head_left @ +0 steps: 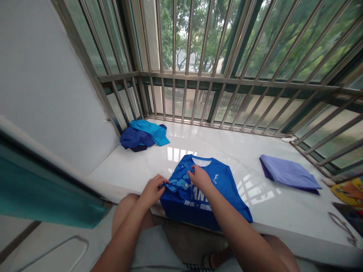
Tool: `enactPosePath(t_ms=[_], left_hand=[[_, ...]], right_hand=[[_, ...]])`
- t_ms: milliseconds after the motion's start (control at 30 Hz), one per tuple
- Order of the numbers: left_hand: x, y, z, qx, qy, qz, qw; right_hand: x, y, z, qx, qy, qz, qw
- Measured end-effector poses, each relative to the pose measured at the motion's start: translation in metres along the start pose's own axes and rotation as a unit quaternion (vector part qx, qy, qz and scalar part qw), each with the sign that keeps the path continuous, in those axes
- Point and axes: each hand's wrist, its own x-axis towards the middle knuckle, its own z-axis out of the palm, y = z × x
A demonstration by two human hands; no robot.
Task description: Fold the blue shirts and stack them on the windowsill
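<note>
Blue T-shirt point(224, 185) with white lettering and a white collar lies flat on a glossy white surface point(255, 151). It sits at the near edge, straight in front of the seated person, with its lower hem hanging slightly over the edge towards their bare knees. The shirt's left side is bunched and folded inward.

The left hand point(151, 190) is at that bunched left edge, its grip clenched on a fold of the blue fabric between curled fingers and thumb. The right hand point(200, 178) rests on the shirt just below the collar, fingers bent down onto the cloth. It is not possible to tell whether its grip pinches the fabric or only presses on it. The two hands are near each other, with a strip of rumpled fabric between them.

At the far left corner of the surface, well apart from the shirt, lies a loose heap of dark blue and turquoise clothes point(143, 136). To the right lies a folded lavender garment point(289, 173). Metal window bars point(198, 75) enclose the far side, with green trees beyond.
</note>
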Motion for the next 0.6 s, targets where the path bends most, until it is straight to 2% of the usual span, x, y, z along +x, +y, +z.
enactPosePath(t_ms=[133,267,600], left_hand=[[-0.001,-0.003,0.001,-0.009,-0.009,0.010,1.000],[-0.003,-0.005,0.001,-0.007,-0.017,0.024,1.000],[-0.012,0.003,-0.010,0.004,-0.049,0.034,0.998]], right_hand=[[0.046,-0.023,-0.003,-0.053,-0.019,-0.026,0.998],[0.078,-0.042,0.001,-0.067,-0.040,-0.049,0.996],[0.114,-0.080,0.033,-0.065,-0.029,-0.091,0.993]])
